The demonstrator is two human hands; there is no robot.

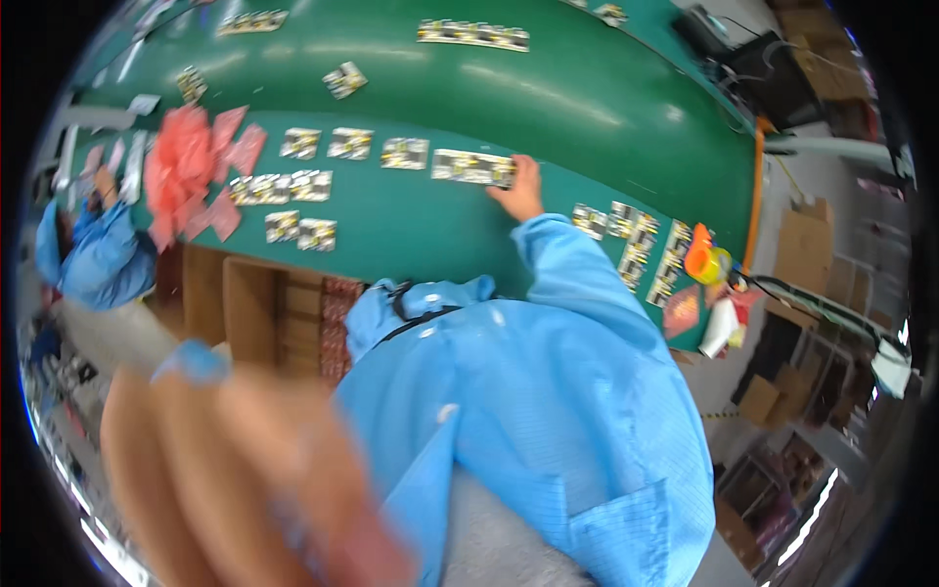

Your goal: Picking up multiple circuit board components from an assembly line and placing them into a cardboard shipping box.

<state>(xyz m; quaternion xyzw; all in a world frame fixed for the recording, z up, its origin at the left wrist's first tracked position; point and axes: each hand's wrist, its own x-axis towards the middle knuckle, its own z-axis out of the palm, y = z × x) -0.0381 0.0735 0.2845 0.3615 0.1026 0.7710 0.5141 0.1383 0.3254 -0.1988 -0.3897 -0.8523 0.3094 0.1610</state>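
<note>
My right hand (pixel 523 190) reaches over the green table, its thumb and fingers around the right end of a row of small circuit boards (pixel 469 166). These boards are white with dark and yellow parts. My left hand (pixel 245 470) is raised close to the camera, large and smeared by motion, with a blue cover (pixel 201 361) on one fingertip. Whether it holds anything I cannot tell. Left of the row lie separate circuit boards, among them a square one (pixel 404 153) nearest to it.
Red plastic bags (pixel 183 161) are heaped at the left, near a co-worker in a blue sleeve (pixel 103 259). More boards (pixel 473 34) lie at the far side. At the right are further boards (pixel 638 249), an orange and yellow tape roll (pixel 706 259) and an orange table edge (pixel 756 196).
</note>
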